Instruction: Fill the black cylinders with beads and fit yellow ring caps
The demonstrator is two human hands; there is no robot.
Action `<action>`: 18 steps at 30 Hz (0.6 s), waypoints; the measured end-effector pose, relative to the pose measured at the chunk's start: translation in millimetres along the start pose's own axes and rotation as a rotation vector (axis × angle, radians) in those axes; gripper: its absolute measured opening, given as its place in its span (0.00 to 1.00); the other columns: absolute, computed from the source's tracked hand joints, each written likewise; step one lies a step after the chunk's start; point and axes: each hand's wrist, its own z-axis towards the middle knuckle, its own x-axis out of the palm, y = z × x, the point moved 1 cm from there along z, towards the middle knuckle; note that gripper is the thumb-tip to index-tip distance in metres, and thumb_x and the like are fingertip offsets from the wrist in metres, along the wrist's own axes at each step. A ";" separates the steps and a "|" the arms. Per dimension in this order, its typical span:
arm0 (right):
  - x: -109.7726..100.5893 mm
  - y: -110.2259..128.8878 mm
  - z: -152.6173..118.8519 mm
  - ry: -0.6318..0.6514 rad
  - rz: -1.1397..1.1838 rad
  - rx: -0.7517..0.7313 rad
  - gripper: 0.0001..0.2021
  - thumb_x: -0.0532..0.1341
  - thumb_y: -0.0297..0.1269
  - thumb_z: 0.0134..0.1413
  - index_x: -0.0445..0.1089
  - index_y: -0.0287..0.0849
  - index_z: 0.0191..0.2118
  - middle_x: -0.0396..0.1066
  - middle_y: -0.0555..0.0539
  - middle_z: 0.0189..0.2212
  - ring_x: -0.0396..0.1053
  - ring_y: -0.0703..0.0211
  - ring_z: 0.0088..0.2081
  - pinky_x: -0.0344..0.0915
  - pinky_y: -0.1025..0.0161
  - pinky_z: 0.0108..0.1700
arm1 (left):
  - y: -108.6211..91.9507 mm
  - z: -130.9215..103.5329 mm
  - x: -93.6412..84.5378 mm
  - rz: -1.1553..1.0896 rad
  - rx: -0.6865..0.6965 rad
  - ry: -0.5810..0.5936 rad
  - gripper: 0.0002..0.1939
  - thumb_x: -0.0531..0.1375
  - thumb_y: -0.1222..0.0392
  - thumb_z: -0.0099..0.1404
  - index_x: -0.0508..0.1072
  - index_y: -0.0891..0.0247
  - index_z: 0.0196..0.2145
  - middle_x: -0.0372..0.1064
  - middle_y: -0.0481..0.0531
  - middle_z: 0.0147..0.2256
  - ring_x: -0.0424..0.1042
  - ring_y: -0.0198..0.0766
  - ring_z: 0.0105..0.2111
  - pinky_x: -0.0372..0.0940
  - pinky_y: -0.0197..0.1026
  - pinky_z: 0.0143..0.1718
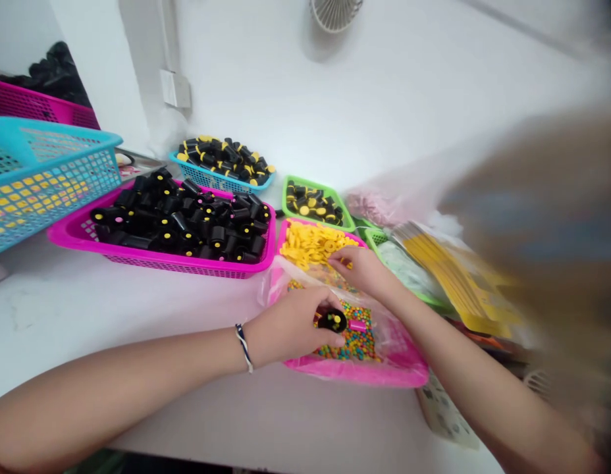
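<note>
My left hand [298, 322] is wrapped round a black plastic cup-like piece [332, 320], its open end facing up with a yellow spot inside. Small colourful candy beads [352, 342] lie below it in clear plastic, inside a pink basket [355, 375]. On the beads, right beside the black piece, rests a small pink scoop-like piece [357, 325]. My right hand [362, 266] reaches over the yellow plastic pieces [308, 243] at the basket's far end. Its fingertips are pinched together among them; what they hold, if anything, is too small to make out.
A magenta basket [162, 253] full of black pieces stands left. Behind are a blue basket [221, 179] and a green basket [318, 220] of black-and-yellow pieces. A larger blue basket [53, 184] is far left. Yellow packaging [444, 276] lies right, near a blurred person [547, 230].
</note>
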 end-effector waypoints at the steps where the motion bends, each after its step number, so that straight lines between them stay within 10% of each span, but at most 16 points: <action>1: -10.8 8.4 -12.2 -0.004 0.032 -0.009 0.09 0.57 0.34 0.58 0.74 0.40 0.36 0.75 0.43 0.36 0.71 0.58 0.36 0.67 0.61 0.40 | 0.9 0.1 0.1 -0.009 -0.008 -0.016 0.18 0.66 0.58 0.52 0.69 0.60 0.40 0.73 0.50 0.39 0.71 0.41 0.40 0.63 0.41 0.40; 8: -46.8 59.8 -81.8 0.128 0.290 -0.248 0.08 0.59 0.33 0.56 0.76 0.47 0.37 0.74 0.47 0.38 0.71 0.63 0.37 0.67 0.66 0.40 | 3.4 2.2 2.9 -0.115 0.038 -0.012 0.15 0.62 0.55 0.56 0.64 0.61 0.39 0.72 0.50 0.36 0.71 0.38 0.34 0.62 0.38 0.33; 18: -37.5 46.6 -63.4 0.149 0.387 -0.102 0.08 0.59 0.37 0.56 0.76 0.47 0.37 0.76 0.49 0.33 0.72 0.64 0.31 0.67 0.68 0.30 | -1.4 2.2 -1.7 -0.036 -0.027 0.003 0.16 0.63 0.52 0.54 0.65 0.62 0.36 0.65 0.44 0.27 0.65 0.35 0.27 0.54 0.35 0.25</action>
